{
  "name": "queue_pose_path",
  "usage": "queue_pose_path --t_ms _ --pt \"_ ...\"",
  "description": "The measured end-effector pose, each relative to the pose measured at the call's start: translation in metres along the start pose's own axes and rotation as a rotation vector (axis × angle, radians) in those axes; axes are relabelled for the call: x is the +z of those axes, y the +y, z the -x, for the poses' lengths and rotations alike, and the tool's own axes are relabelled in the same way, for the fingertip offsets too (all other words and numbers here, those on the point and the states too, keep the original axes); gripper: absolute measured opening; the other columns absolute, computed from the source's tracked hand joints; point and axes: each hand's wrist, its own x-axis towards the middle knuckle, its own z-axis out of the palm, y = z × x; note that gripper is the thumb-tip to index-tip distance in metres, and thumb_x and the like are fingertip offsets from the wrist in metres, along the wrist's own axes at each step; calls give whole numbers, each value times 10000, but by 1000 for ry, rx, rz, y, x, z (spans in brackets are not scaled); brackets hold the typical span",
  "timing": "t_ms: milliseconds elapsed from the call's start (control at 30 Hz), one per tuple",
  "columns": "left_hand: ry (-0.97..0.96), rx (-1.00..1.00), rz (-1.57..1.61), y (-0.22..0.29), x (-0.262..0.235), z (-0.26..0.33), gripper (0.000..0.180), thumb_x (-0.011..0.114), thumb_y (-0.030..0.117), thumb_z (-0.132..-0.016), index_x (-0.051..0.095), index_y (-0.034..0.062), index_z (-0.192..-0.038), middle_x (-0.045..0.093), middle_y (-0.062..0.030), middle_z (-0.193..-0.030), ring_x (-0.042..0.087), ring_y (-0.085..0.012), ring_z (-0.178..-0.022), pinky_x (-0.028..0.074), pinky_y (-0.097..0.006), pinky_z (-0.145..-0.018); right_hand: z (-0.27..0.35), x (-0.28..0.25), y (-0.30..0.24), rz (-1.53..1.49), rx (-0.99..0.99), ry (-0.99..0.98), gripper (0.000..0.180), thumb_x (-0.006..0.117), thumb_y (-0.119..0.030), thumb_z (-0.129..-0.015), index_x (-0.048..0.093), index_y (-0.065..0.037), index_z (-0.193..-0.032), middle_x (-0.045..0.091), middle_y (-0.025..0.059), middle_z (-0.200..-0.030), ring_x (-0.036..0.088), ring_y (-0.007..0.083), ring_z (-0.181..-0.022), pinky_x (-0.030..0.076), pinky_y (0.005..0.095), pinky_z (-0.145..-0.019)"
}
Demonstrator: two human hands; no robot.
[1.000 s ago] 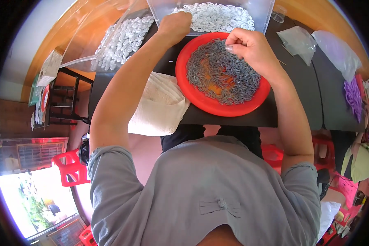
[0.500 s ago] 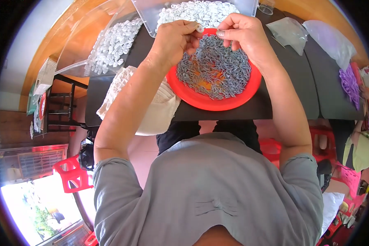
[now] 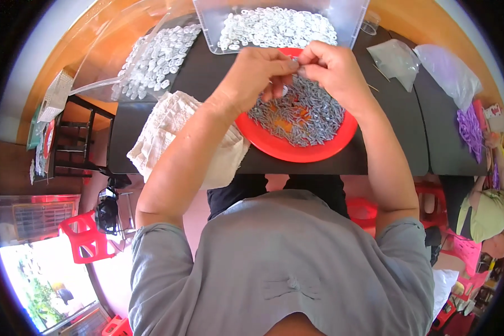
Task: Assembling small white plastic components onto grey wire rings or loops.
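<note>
Over a red basin (image 3: 297,154) of grey screws (image 3: 313,120), the fingertips of both my hands meet. My left hand (image 3: 260,73) is closed in a pinch, and a small white plastic piece (image 3: 284,90) shows by its curled lower fingers. Thumb and forefinger of my right hand (image 3: 333,70) press together against the left fingertips. Whatever sits between the right fingers is too small and covered to make out. Behind the hands, a clear plastic box (image 3: 210,45) holds many white plastic pieces (image 3: 280,25).
More white pieces (image 3: 161,61) lie in a clear container at the left. A cream cloth (image 3: 168,134) rests on the dark table (image 3: 397,134) beside the basin. Clear plastic bags (image 3: 395,60) and a purple bundle (image 3: 469,134) are at the right. Red stools (image 3: 84,238) stand below.
My hands have come together from slightly apart, fingertips now touching. The white piece that showed at my left fingertips is no longer visible there; one shows lower, by the curled fingers. The view has shifted slightly.
</note>
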Motion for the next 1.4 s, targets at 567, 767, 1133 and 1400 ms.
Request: queue_pose_path --t_ms 567,767,1133,1400 --pt "-20 -135 342 5 0 6 124 624 81 -848 621 -29 -792 582 -90 -662 525 -139 -490 352 -251 -393 2 -2 -23 -157 66 -16 52 621 11 -845 630 -11 -892 629 -13 -757 512 33 -641 389 192 -556" --pt "-40 -128 440 6 -3 5 158 616 116 -862 620 -22 -784 569 -77 -655 524 -152 -500 356 -264 -401 3 1 -20 -120 -47 52 44 642 -52 -863 640 -16 -887 630 -20 -761 501 30 -630 387 192 -551" --pt "-520 679 406 48 -1 44 234 587 237 -837 617 12 -782 583 -139 -709 531 -199 -547 389 -282 -439 -16 -14 -24 -289 250 63 84 649 -109 -850 655 -28 -870 616 -4 -723 545 51 -605 376 186 -505" --pt "-892 499 364 59 -16 50 67 767 178 -769 740 206 -824 604 -176 -868 592 -240 -668 511 -293 -590 -2 -9 11 -277 288 140 76 654 -97 -849 662 -24 -868 618 -2 -722 545 43 -617 379 186 -508"
